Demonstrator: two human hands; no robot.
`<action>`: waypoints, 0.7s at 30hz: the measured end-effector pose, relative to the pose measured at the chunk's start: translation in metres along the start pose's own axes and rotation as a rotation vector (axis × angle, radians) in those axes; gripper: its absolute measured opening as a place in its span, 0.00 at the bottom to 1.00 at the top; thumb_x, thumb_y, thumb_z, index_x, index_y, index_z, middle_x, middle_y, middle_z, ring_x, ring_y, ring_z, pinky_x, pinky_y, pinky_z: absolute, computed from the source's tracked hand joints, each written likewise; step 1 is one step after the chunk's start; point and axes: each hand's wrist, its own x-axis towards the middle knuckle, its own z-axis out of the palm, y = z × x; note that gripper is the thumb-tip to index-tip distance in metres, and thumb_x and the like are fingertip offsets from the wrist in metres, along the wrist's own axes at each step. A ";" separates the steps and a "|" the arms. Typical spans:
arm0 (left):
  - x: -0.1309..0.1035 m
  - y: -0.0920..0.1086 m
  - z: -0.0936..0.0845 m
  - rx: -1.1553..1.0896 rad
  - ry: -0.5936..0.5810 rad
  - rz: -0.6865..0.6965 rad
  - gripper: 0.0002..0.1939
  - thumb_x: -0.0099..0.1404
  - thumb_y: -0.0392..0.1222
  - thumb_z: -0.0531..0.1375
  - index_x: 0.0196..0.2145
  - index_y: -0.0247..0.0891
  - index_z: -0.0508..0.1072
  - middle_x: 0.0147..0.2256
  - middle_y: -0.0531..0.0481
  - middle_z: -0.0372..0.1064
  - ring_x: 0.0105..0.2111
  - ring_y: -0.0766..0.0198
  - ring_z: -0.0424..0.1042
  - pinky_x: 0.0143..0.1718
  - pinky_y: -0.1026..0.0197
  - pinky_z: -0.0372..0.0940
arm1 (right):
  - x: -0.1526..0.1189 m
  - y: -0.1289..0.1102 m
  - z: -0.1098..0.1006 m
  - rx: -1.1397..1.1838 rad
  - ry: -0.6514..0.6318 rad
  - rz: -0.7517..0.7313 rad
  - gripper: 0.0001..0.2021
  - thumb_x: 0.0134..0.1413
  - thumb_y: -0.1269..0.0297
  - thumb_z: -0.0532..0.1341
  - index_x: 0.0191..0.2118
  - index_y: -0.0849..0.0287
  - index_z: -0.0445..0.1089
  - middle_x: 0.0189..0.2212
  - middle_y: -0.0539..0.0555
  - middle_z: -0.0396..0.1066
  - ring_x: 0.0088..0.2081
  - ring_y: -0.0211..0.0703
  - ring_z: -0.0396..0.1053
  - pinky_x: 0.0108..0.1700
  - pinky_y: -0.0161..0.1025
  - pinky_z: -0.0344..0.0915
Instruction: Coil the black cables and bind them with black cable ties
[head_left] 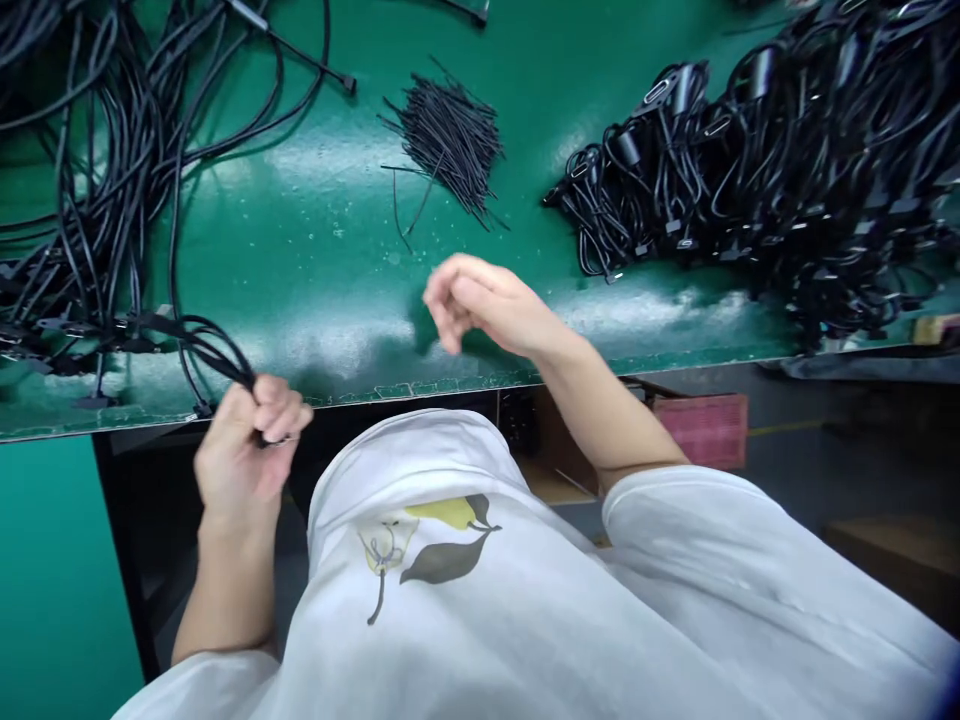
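My left hand is closed around a looped black cable at the table's front edge. The loops stick out past the thumb toward the loose cables, and part of the bundle is hidden in my palm. My right hand hangs over the middle of the table, fingers loosely bent and apart, with nothing visible in it. Just beyond it lies a pile of short black twist ties, a few of them strayed to its near left.
Loose, untied black cables spread over the left of the green table. A large heap of bundled black cables covers the right. Below the table edge on the right stands a red crate.
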 end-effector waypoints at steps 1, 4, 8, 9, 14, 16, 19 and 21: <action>0.002 0.006 -0.003 0.009 0.023 0.032 0.12 0.53 0.37 0.68 0.23 0.33 0.68 0.20 0.58 0.48 0.18 0.76 0.49 0.22 0.69 0.55 | -0.007 0.002 -0.010 -0.051 -0.093 0.084 0.21 0.58 0.45 0.58 0.41 0.61 0.69 0.31 0.52 0.71 0.30 0.36 0.71 0.34 0.35 0.69; 0.006 0.008 -0.005 0.021 0.010 0.020 0.12 0.55 0.39 0.68 0.24 0.33 0.68 0.20 0.58 0.49 0.18 0.75 0.51 0.21 0.70 0.55 | -0.013 0.010 -0.021 -0.231 -0.212 0.216 0.18 0.58 0.50 0.60 0.37 0.64 0.71 0.32 0.56 0.74 0.33 0.39 0.73 0.37 0.38 0.69; 0.010 -0.006 0.008 0.013 -0.063 -0.054 0.14 0.57 0.45 0.69 0.27 0.33 0.70 0.21 0.57 0.50 0.19 0.74 0.53 0.19 0.71 0.54 | 0.013 0.004 -0.025 -0.687 0.310 -0.065 0.12 0.63 0.61 0.54 0.36 0.62 0.70 0.32 0.54 0.71 0.30 0.36 0.69 0.38 0.38 0.66; 0.011 -0.008 0.011 0.012 -0.072 -0.058 0.14 0.57 0.45 0.68 0.27 0.33 0.70 0.21 0.57 0.50 0.19 0.74 0.53 0.19 0.71 0.54 | 0.022 -0.002 -0.028 -0.847 0.414 -0.145 0.10 0.63 0.63 0.53 0.37 0.61 0.70 0.34 0.54 0.70 0.32 0.37 0.68 0.39 0.38 0.65; 0.011 -0.011 0.015 0.014 -0.102 -0.069 0.15 0.58 0.46 0.68 0.27 0.33 0.70 0.21 0.57 0.51 0.19 0.75 0.52 0.19 0.72 0.54 | 0.075 -0.028 -0.067 -1.475 0.482 -0.226 0.10 0.64 0.68 0.52 0.46 0.61 0.66 0.47 0.60 0.65 0.40 0.44 0.64 0.39 0.41 0.61; 0.011 -0.013 0.014 0.018 -0.113 -0.085 0.15 0.58 0.47 0.68 0.28 0.32 0.71 0.21 0.57 0.51 0.18 0.75 0.52 0.19 0.72 0.54 | 0.093 -0.033 -0.086 -1.631 0.376 -0.200 0.10 0.65 0.66 0.49 0.44 0.62 0.67 0.45 0.61 0.64 0.39 0.44 0.62 0.38 0.41 0.60; 0.011 -0.016 0.017 0.013 -0.109 -0.077 0.15 0.58 0.48 0.68 0.29 0.32 0.72 0.21 0.58 0.51 0.18 0.75 0.51 0.19 0.71 0.53 | 0.104 -0.043 -0.095 -1.764 0.236 -0.240 0.12 0.66 0.64 0.49 0.39 0.63 0.67 0.42 0.61 0.64 0.41 0.47 0.61 0.42 0.45 0.59; 0.011 -0.018 0.022 0.004 -0.104 -0.065 0.14 0.58 0.48 0.68 0.33 0.33 0.73 0.21 0.58 0.51 0.18 0.75 0.51 0.19 0.71 0.53 | 0.097 -0.050 -0.082 -1.745 0.222 -0.314 0.11 0.66 0.64 0.50 0.38 0.62 0.68 0.42 0.61 0.65 0.43 0.49 0.62 0.45 0.48 0.58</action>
